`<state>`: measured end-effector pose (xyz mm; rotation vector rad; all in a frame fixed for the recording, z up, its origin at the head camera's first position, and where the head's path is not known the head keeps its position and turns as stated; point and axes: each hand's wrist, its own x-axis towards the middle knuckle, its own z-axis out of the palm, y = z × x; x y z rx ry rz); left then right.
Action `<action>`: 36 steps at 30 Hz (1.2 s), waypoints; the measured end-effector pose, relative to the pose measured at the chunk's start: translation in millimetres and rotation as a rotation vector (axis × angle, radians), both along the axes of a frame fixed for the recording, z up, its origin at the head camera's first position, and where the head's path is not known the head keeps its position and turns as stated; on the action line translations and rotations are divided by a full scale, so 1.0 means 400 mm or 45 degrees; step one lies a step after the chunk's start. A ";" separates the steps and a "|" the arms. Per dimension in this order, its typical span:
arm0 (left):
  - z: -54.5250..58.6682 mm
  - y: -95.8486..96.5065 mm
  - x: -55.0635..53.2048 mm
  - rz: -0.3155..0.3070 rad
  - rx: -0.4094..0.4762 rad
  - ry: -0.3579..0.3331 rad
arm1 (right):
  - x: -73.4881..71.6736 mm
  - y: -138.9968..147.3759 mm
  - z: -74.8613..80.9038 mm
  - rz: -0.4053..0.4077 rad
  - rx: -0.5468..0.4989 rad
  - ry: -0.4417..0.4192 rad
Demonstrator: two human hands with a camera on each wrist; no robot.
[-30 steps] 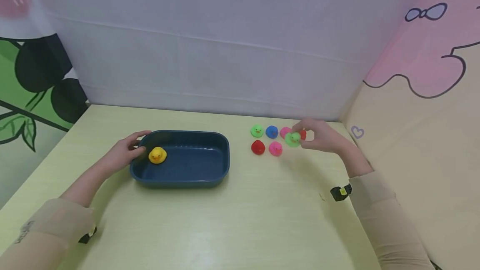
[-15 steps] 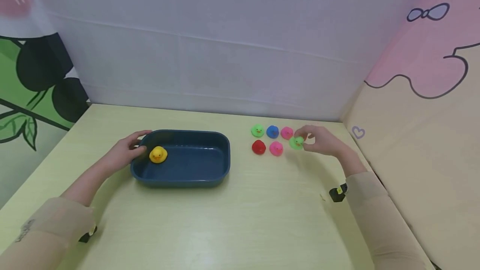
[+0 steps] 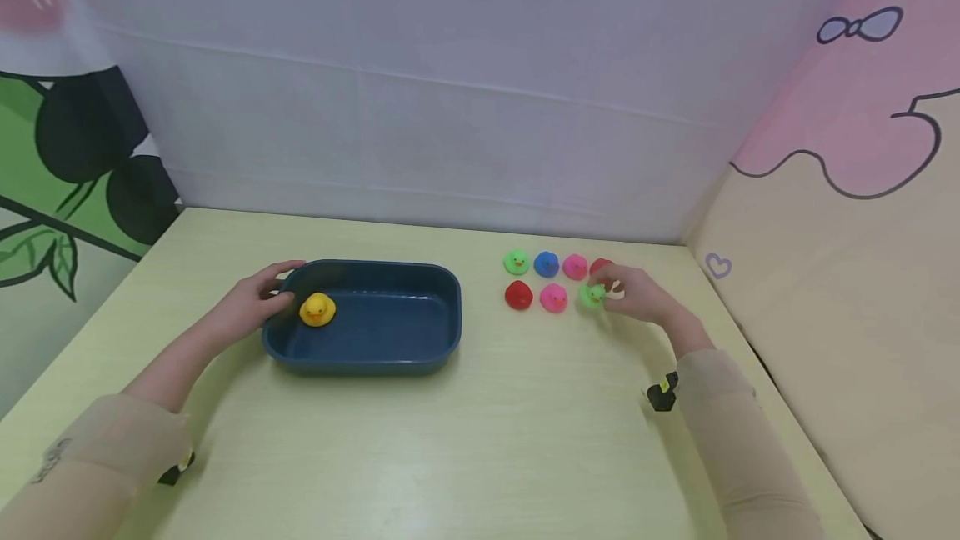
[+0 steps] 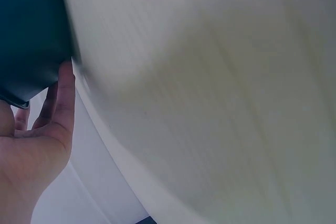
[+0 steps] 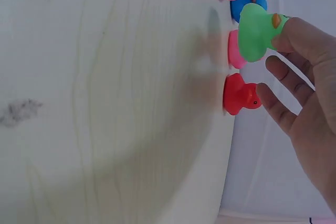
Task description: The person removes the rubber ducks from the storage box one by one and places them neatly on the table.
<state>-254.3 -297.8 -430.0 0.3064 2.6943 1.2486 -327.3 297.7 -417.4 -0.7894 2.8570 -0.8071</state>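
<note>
My left hand (image 3: 255,302) grips the left end of a dark blue rectangular basin (image 3: 360,365), thumb over the rim and fingers along the outer wall. Inside the basin, toward its left side, sits a yellow rubber duck (image 3: 317,309). On the right, my right hand (image 3: 637,294) pinches a green rubber duck (image 3: 592,297) between thumb and fingers. The right wrist view has this green duck (image 5: 253,32) held up off the table, its shadow falling below. A red duck (image 3: 600,265) stands just behind, partly covered by the hand; a pink duck (image 3: 553,298) is to the left.
In the back row are another green duck (image 3: 517,262), a blue duck (image 3: 547,264) and a pink duck (image 3: 575,266). In front of them sits a red duck (image 3: 518,295). A white cloth wall (image 3: 450,107) rises behind the pale wooden table (image 3: 450,457).
My right hand has come nearer and lower with the green duck, bringing it level with the front row and uncovering more of the red duck behind. The left hand and basin have stayed put.
</note>
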 end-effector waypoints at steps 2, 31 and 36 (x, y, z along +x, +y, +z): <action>0.000 0.000 0.000 -0.002 0.008 -0.006 | -0.004 0.000 -0.009 0.001 0.000 0.002; -0.012 -0.004 -0.004 0.024 -0.004 0.017 | -0.027 -0.017 -0.032 -0.047 0.096 -0.110; -0.008 -0.002 -0.002 0.001 0.004 -0.002 | -0.027 -0.017 -0.028 -0.048 0.109 -0.114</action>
